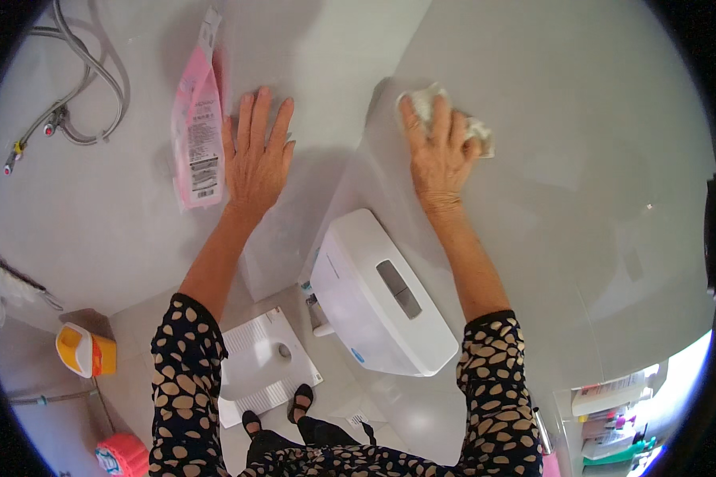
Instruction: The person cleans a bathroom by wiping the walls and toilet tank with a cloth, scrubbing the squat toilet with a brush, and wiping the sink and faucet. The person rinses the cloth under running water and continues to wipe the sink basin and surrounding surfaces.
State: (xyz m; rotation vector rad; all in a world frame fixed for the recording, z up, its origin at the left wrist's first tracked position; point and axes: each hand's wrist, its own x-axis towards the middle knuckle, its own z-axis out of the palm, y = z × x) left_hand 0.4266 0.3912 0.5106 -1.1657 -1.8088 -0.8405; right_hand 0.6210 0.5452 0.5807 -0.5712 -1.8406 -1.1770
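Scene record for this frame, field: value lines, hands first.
left hand: open, fingers spread, beside a tall pink-and-white plastic pouch; contact unclear
right hand: holding a crumpled white cloth against the glossy grey wall
between forearms: white plastic cistern; white ceramic squat toilet
upper left: silver flexible hose
lower left: yellow-and-white plastic container; round red tub
feet: black shoes

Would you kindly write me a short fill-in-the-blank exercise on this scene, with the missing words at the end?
The ____ hand holds the cloth.
The package beside the left hand is mostly ____.
In the picture, the squat toilet lies to the ____ of the tank.

Missing words: right; pink; left.
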